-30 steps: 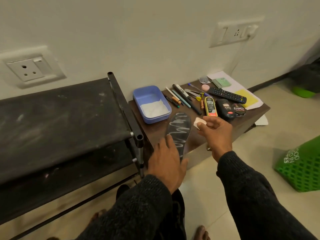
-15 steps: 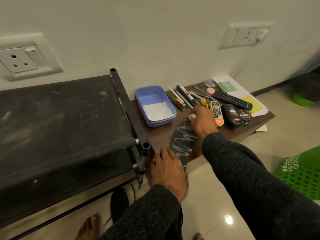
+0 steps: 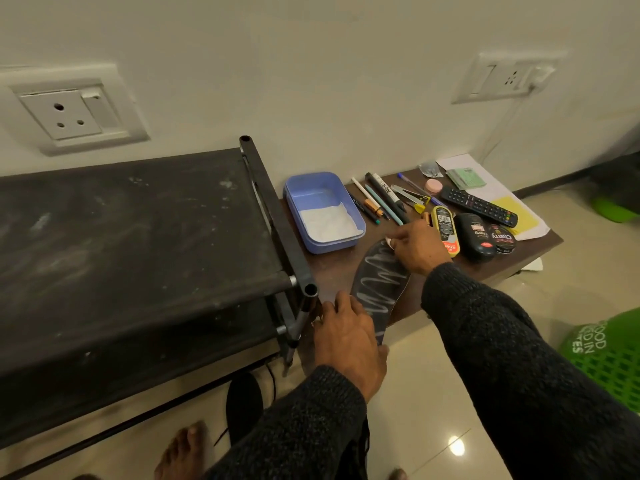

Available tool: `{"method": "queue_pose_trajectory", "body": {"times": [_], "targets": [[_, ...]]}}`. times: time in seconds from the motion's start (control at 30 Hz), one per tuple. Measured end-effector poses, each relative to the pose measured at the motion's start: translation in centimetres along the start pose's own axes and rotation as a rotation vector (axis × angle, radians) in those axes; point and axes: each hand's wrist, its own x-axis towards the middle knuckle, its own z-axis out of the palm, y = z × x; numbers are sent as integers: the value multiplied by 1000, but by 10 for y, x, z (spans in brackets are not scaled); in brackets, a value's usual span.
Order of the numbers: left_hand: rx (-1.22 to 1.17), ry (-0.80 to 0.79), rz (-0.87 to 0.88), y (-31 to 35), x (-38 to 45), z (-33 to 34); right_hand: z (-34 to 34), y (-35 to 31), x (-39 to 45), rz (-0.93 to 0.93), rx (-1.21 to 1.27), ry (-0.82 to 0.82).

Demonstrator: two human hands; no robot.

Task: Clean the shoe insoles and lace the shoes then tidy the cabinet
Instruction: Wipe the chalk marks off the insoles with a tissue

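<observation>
A black insole [image 3: 377,282] with a white zigzag of cleaner lies on the low brown table [image 3: 332,268]. Its heel end sticks out past the table's front edge. My left hand [image 3: 346,337] presses on the heel end, fingers mostly straight. My right hand [image 3: 415,247] pinches a small white wipe [image 3: 390,241] and holds it against the toe end of the insole. A blue tub [image 3: 323,211] holding white tissue stands just behind the insole.
A black shoe rack [image 3: 138,244] stands at the left. Pens, a cutter, a remote [image 3: 479,206], polish bottles [image 3: 474,237] and papers crowd the table's right half. A green basket [image 3: 609,355] sits on the floor at the right. A dark shoe [image 3: 244,400] lies under the rack.
My right hand came down from the air beside the insole onto its toe end with the wipe. The left hand stayed on the heel.
</observation>
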Motion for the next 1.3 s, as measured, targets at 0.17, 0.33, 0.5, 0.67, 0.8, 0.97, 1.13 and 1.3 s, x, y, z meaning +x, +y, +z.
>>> {"method": "queue_pose_trajectory", "body": {"times": [0.17,0.33,0.5,0.67,0.8,0.97,1.13,1.3], "targets": [[0,-10,4,-2,3,-1,11,2,-3,39,126,120],[4,4,0,-1,5,1,16,-5,2,88,46,135],[31,11,11,0,4,0,17,-15,-6,44,45,108],[35,9,23,-1,3,-1,25,-18,-33,-57,28,31],[15,13,19,-1,2,0,33,-17,-58,-209,-14,16],[-66,-12,-23,-2,4,-2,36,-15,-64,-262,-47,23],[19,22,-34,-1,1,0,33,-15,-55,-302,-82,38],[35,41,-24,-2,2,1,20,-18,-27,-139,-58,-9]]}}
